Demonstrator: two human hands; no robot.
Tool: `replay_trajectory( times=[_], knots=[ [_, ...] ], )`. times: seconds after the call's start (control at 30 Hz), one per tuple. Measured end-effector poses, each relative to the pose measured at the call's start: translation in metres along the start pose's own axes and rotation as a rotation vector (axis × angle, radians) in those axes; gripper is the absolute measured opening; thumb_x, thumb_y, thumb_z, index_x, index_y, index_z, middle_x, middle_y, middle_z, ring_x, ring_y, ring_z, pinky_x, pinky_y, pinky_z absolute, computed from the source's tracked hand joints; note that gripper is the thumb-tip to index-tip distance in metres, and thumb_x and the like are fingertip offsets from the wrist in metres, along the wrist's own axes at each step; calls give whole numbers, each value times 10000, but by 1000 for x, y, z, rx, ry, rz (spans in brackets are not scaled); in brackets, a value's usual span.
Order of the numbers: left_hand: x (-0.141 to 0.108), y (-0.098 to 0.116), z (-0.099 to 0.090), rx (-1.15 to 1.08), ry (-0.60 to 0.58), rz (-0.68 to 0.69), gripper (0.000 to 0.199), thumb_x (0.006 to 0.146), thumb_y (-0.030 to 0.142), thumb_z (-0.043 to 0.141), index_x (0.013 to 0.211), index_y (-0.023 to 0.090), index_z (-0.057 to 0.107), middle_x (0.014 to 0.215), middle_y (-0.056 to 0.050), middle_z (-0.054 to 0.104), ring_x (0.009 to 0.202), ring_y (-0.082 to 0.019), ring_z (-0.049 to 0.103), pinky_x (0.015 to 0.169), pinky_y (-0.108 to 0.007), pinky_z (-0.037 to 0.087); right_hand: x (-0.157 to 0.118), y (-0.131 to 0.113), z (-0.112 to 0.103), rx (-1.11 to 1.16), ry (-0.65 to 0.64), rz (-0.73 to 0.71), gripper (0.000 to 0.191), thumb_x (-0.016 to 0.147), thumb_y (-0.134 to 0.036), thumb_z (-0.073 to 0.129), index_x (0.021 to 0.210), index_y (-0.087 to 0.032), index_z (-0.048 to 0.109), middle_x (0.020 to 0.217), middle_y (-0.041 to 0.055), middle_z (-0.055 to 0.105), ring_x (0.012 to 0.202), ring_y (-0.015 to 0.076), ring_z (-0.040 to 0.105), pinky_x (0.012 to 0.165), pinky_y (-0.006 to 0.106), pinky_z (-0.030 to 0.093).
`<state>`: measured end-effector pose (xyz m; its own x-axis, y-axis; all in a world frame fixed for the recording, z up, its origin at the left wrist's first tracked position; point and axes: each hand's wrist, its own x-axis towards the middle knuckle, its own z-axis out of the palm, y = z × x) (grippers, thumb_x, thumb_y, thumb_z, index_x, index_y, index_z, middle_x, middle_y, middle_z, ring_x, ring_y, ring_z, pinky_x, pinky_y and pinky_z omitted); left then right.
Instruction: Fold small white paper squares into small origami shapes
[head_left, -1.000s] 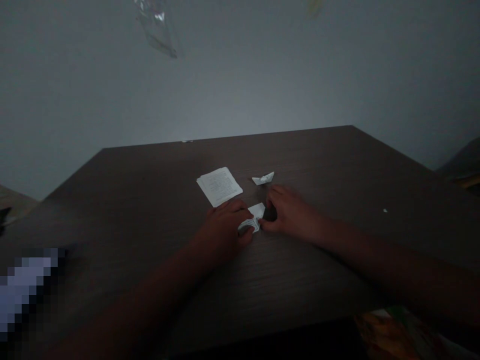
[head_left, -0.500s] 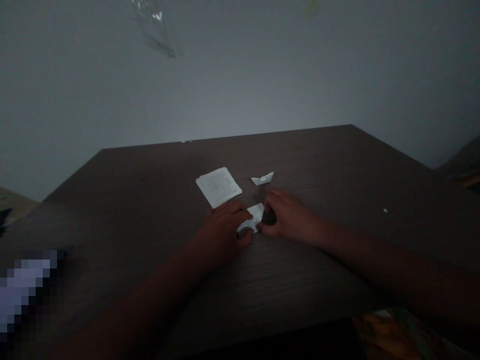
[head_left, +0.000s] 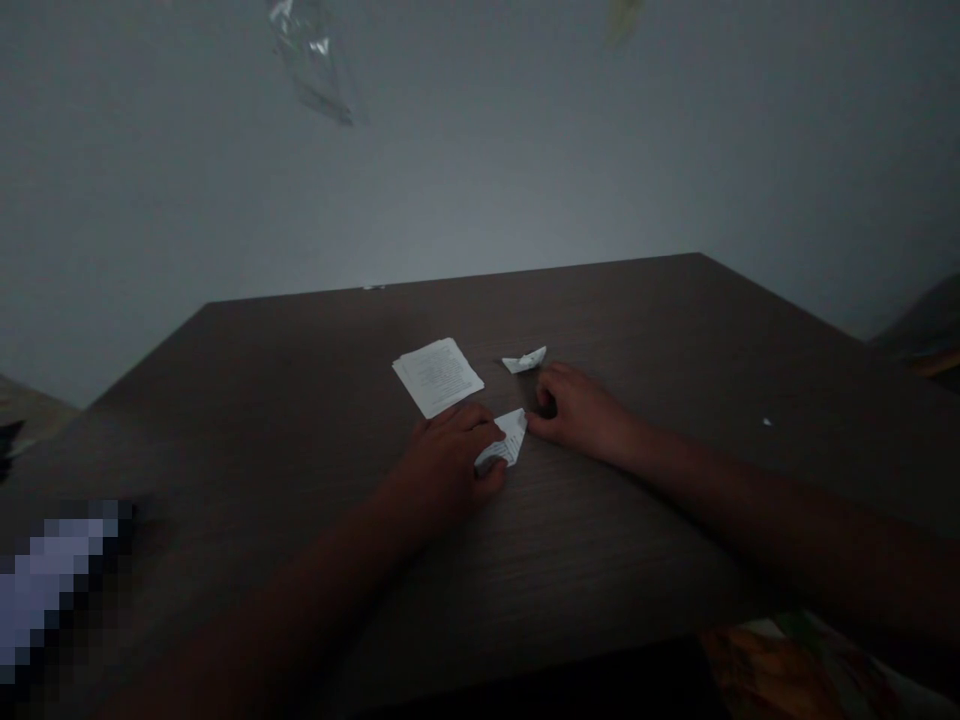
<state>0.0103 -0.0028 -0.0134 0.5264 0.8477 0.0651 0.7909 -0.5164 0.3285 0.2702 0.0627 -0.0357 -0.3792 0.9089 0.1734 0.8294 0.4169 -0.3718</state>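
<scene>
A small folded piece of printed paper [head_left: 514,432] lies on the table, partly covered by my left hand [head_left: 457,455]. The fingers of that hand lie over its left part, with the thumb at its near edge, pinching it. At the paper's upper right corner is the thumb tip of my right hand [head_left: 570,405]. Its fingers are curled, with a gap between them and the thumb, and nothing shows in it. Just beyond the right fingers stands a little paper boat [head_left: 524,361]. Past my left hand lies a stack of square printed paper sheets [head_left: 439,376].
The dark wooden table [head_left: 637,320] meets a grey wall [head_left: 525,150] at the back. A white scrap [head_left: 766,422] lies to the right. At the left is a blurred-out device [head_left: 56,580]. A clear plastic bag [head_left: 311,60] hangs on the wall.
My right hand has shifted up along the paper's right edge to its upper corner, uncovering more of that side. My left hand has stayed in place on the paper.
</scene>
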Motion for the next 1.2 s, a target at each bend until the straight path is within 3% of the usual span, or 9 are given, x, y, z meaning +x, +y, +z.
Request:
replay_trajectory(
  times=[0.2,0.43,0.53,0.63,0.8,1.2],
  knots=[
    [0,-1,2,-11,-5,-11,345,1054,195,810,1384,273,874,1542,-116,843,1456,-410,790,1211,-599,654,-1,0,-1,61,7,14,261,991,-278,896,936,-275,640,1139,91,787,1031,318,749,874,434,575],
    [0,-24,-3,-91,-36,79,342,1063,171,826,1371,304,891,1554,-92,871,1501,-371,790,1378,-659,546,-15,-9,-9,198,-39,-319,158,1041,-213,860,1125,-263,736,1271,106,815,1284,346,746,1136,510,591],
    [3,-35,-5,-174,-71,189,314,1094,149,774,1336,303,900,1541,-84,883,1433,-319,838,1347,-570,603,-20,-16,-6,216,-111,-391,117,1056,-205,862,1098,-250,763,1168,87,820,1214,326,766,1134,507,592],
    [4,-40,-2,-279,-60,274,308,1104,132,744,1341,278,875,1547,-86,876,1429,-292,840,1319,-501,641,-23,-22,-3,222,-127,-351,182,1007,-208,921,1077,-246,757,1120,68,815,1176,318,775,1082,479,595],
    [4,-41,4,-348,22,211,403,1049,134,807,1433,252,774,1567,-123,841,1452,-320,815,1308,-512,659,-24,-33,-1,184,-108,-220,280,963,-275,986,1081,-248,733,1181,91,816,1173,330,762,1046,475,574],
    [2,-38,4,-288,1,219,302,1068,124,795,1359,204,794,1503,-127,824,1416,-308,814,1281,-504,668,-14,-27,1,144,-99,-44,283,949,-289,941,997,-268,663,1098,75,786,1075,317,720,950,442,526]
  ],
)
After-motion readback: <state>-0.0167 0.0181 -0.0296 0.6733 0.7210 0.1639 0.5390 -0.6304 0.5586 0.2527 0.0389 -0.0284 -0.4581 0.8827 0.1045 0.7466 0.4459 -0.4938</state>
